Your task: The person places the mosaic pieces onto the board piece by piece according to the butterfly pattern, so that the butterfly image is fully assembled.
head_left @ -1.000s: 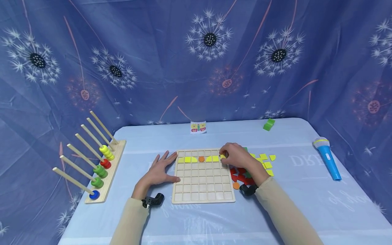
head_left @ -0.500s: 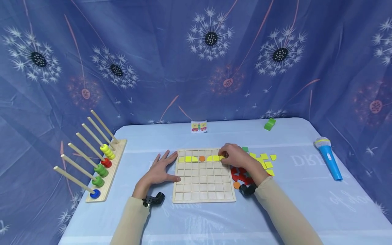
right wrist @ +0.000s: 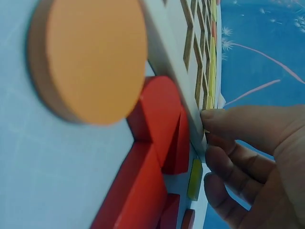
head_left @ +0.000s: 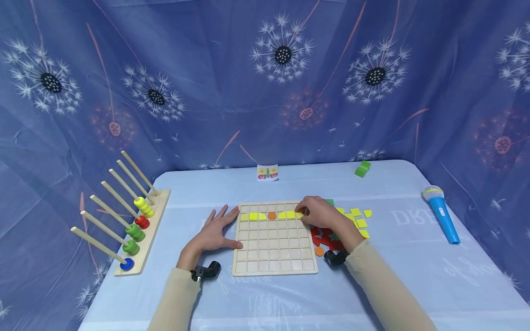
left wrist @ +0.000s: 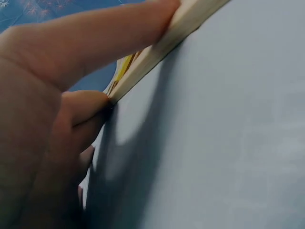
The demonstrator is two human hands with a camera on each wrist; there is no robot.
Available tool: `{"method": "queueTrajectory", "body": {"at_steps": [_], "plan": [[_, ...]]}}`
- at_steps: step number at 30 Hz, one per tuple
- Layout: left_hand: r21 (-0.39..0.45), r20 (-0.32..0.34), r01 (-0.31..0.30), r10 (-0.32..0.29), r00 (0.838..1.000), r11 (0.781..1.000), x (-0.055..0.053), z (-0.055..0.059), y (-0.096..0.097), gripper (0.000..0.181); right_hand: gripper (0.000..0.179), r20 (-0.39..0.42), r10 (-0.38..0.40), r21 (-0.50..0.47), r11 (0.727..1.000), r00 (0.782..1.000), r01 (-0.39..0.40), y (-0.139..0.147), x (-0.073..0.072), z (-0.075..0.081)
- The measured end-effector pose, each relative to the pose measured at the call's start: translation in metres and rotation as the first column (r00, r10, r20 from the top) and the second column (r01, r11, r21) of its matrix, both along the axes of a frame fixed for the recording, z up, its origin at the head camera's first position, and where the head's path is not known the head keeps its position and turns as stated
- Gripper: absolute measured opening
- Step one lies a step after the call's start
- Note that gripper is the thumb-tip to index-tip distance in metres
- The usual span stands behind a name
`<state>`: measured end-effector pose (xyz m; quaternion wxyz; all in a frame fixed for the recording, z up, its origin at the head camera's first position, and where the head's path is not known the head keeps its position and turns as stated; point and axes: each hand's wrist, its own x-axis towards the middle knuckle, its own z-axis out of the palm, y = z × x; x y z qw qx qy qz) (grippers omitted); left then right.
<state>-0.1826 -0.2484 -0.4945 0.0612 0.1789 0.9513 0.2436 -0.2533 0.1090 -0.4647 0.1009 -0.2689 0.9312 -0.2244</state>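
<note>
A wooden grid board [head_left: 274,253] lies on the table, with a row of yellow tiles [head_left: 253,216] and one round orange tile [head_left: 272,215] in its second row from the back. My left hand [head_left: 212,233] is spread along the board's left edge; its thumb and fingers touch the wooden rim [left wrist: 157,55]. At the right end of the row, my right hand [head_left: 319,212] pinches a yellow tile [head_left: 298,214] between thumb and fingers, down at its cell. The fingers partly cover that tile. In the right wrist view the thumb [right wrist: 224,121] is right at the board's edge.
Right of the board lie red pieces [head_left: 325,240], an orange disc [head_left: 319,251] and loose yellow tiles [head_left: 361,223]. A peg stand with coloured rings [head_left: 154,219] is at left, a toy microphone [head_left: 443,215] at right. A picture card [head_left: 267,173] and green block [head_left: 362,168] sit behind.
The right fingers have shifted slightly at the end cell, and the yellow tile there shows lying flatter in line with the row. The left hand stays at the board's edge.
</note>
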Motion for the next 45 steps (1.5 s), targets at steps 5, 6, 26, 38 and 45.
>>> {"method": "queueTrajectory", "body": {"at_steps": [5,6,26,38,45], "plan": [[-0.004,0.031,0.030,-0.030,0.999,1.000,0.002,0.002,-0.002,0.125,0.023,-0.021,0.014,-0.003,1.000,1.000,-0.014,0.005,0.001,-0.001],[-0.010,0.037,0.031,-0.031,0.999,0.999,0.002,0.002,-0.002,0.126,0.023,-0.026,0.012,-0.009,1.000,1.000,-0.012,0.006,0.001,-0.002],[-0.071,-0.041,-0.023,0.021,0.999,0.997,0.010,-0.003,0.017,0.126,0.024,0.055,-0.219,-0.046,0.974,0.974,0.221,0.084,-0.004,0.004],[-0.111,-0.055,-0.024,0.018,0.998,0.994,0.009,-0.003,0.022,0.127,0.033,0.014,-0.111,0.038,0.993,0.994,0.110,0.053,-0.003,-0.001],[-0.124,-0.033,-0.034,0.031,0.999,0.992,0.009,-0.002,0.025,0.129,0.030,0.006,-0.148,0.065,0.987,0.989,0.147,0.053,-0.005,-0.004]]}}
